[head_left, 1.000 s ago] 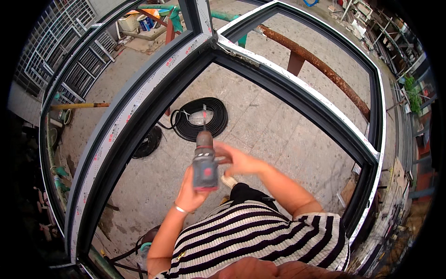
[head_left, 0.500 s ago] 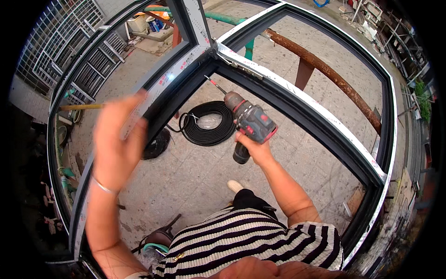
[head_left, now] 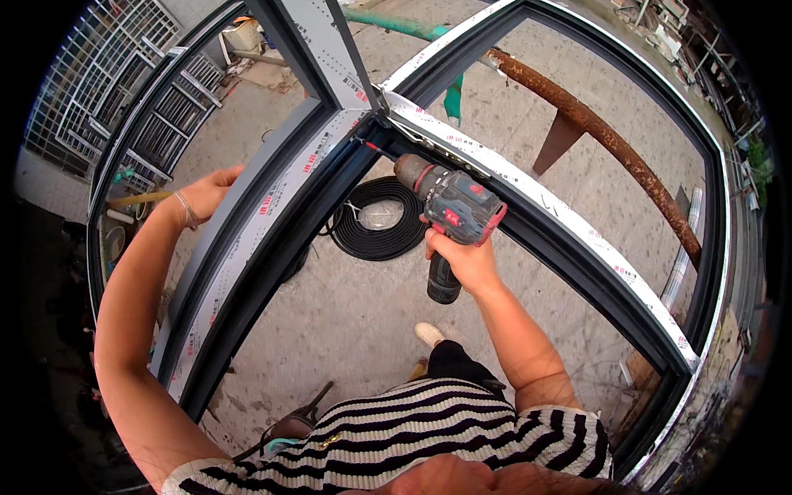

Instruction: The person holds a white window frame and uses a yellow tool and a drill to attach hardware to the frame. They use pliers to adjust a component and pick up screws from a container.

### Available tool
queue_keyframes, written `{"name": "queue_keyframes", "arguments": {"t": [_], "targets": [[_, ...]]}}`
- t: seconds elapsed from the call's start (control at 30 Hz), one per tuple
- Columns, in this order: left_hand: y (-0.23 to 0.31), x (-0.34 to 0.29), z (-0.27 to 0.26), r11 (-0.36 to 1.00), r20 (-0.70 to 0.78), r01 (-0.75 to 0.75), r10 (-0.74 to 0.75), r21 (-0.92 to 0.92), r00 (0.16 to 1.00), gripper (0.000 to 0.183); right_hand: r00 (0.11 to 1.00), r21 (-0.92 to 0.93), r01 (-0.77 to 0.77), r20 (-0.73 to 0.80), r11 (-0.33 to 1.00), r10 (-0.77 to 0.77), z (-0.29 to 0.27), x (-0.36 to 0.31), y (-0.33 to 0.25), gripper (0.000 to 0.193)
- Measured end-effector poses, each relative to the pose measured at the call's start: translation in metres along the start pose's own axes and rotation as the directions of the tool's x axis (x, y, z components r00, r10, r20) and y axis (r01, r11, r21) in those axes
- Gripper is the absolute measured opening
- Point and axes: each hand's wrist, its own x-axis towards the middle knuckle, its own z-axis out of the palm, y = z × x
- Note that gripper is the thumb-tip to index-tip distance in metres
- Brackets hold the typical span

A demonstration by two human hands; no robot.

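Note:
My right hand (head_left: 466, 260) is wrapped round the grip of a grey, red and black cordless drill (head_left: 456, 206). The thin bit (head_left: 375, 148) points into the inside corner of a dark-and-white window frame (head_left: 561, 206), where its rails meet; the exact contact is hard to make out. On the left a hinged sash (head_left: 268, 194), covered in printed white film, stands against that corner. My left hand (head_left: 206, 196) is closed on the outer edge of this sash, its fingertips partly hidden behind the rail.
A coil of black rubber strip (head_left: 351, 235) lies on the paved floor below. A rusty pipe (head_left: 594, 132) and a green pipe (head_left: 396, 27) run beneath the frame. Metal grilles (head_left: 157, 120) lean at the far left, and scrap lines the right side.
My left hand has gone from above the sash rail to its outer edge. The sash and frame have shifted slightly in view. The drill stays in my right hand, its bit at the corner.

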Motion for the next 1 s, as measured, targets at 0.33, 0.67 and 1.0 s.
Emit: {"name": "queue_keyframes", "arguments": {"t": [0.33, 0.67, 1.0], "targets": [[0.004, 0.029, 0.023, 0.993, 0.114, 0.107, -0.112, 0.045, 0.987, 0.042, 0.999, -0.154, 0.039, 0.013, 0.987, -0.037, 0.004, 0.006, -0.004, 0.020], [-0.014, 0.030, 0.030, 0.977, 0.152, 0.191, -0.175, -0.094, 0.973, 0.043, 0.996, -0.182, -0.010, 0.085, 0.983, 0.026, -0.006, 0.007, -0.004, 0.010], [-0.016, 0.035, 0.029, 0.967, 0.182, 0.224, -0.200, -0.124, 0.963, 0.045, 0.995, -0.209, -0.062, 0.060, 0.976, 0.076, -0.001, 0.001, -0.006, 0.009]]}}
